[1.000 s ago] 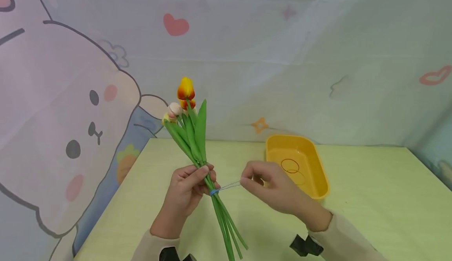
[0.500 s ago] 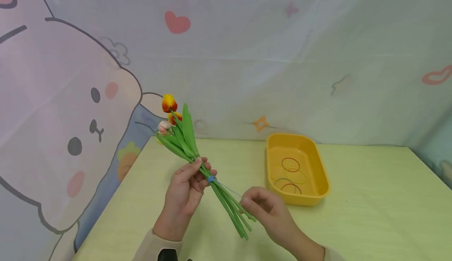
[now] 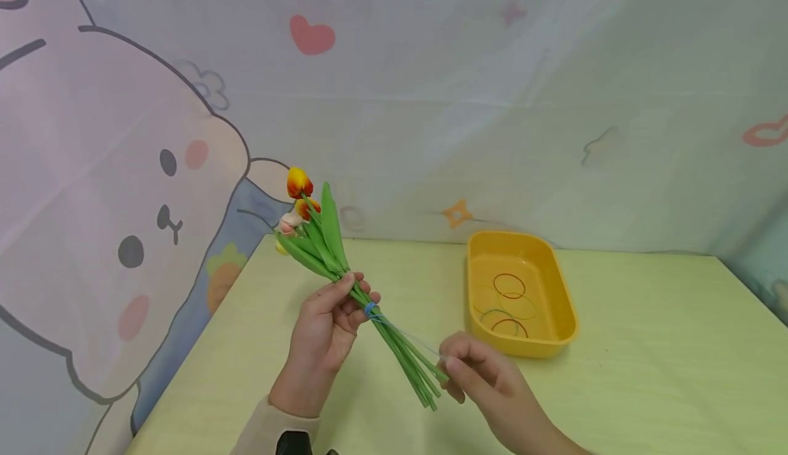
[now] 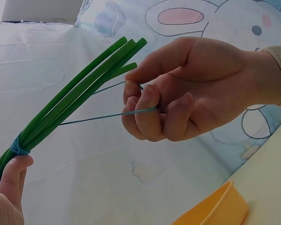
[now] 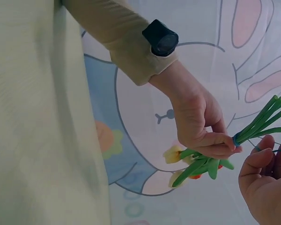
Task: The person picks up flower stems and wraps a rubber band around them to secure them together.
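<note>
A bunch of artificial tulips [image 3: 326, 243] with orange-yellow, pink-white and yellow heads tilts up to the left. My left hand [image 3: 323, 335] grips its green stems [image 4: 79, 98] around the middle. Just beside those fingers, a blue rubber band [image 4: 19, 146] is wound round the stems. One loop of it stretches out to my right hand [image 3: 486, 383], whose curled fingers hook it near the stem ends. Two taut strands of the band run to the right fingers in the left wrist view. Yellow heads [image 5: 172, 154] show beyond the left hand in the right wrist view.
A yellow plastic tray [image 3: 557, 291] stands on the pale green table [image 3: 646, 345], right of the bunch. Several rubber bands [image 3: 509, 286], red, yellow and green, lie in it. Behind the table hangs a printed cloth [image 3: 431, 99] with a cartoon bunny.
The bunch has tipped further left at its heads. My right hand has moved down toward the stem ends with the band's loop, then slightly right. More wraps show round the stems.
</note>
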Tool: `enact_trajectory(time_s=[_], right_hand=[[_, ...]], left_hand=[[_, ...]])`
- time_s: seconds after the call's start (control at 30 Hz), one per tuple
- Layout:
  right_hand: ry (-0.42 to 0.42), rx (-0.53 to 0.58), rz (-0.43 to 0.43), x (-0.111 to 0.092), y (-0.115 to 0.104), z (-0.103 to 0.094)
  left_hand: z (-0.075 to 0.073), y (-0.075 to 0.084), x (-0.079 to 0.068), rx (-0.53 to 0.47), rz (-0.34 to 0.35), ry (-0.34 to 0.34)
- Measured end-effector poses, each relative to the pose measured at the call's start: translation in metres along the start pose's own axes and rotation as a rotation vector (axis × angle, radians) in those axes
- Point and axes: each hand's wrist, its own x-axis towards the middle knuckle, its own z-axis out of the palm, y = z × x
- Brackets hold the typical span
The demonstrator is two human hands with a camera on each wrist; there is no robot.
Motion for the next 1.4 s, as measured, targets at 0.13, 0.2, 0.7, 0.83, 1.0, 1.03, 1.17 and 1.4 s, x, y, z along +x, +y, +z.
enact_trajectory(time_s=[0.13, 0.2, 0.7, 0.83, 1.0, 1.03, 1.17, 1.4], right_hand=[[-0.013, -0.018, 0.010, -0.003, -0.006, 0.000], [-0.021, -0.020, 0.007, -0.004, -0.008, 0.000], [0.062, -0.095, -0.033, -0.017, -0.010, 0.006], [0.086, -0.127, -0.064, -0.017, -0.011, 0.009], [0.082, -0.144, -0.144, -0.017, -0.006, 0.011], [0.075, -0.145, -0.170, -0.016, -0.004, 0.011], [0.033, -0.143, -0.265, -0.012, 0.005, 0.008], [-0.039, -0.161, -0.361, 0.000, 0.014, 0.003]], left_hand=[[0.001, -0.001, 0.000, 0.001, -0.009, 0.028], [0.001, -0.002, 0.000, 0.005, -0.015, 0.043], [0.004, -0.004, 0.000, -0.013, -0.024, 0.061], [0.004, -0.004, 0.000, -0.028, -0.029, 0.076], [0.004, -0.003, -0.001, -0.058, -0.049, 0.074], [0.005, -0.002, -0.001, -0.064, -0.054, 0.071], [0.005, -0.002, -0.002, -0.076, -0.071, 0.060], [0.008, -0.007, -0.007, -0.041, -0.091, 0.025]])
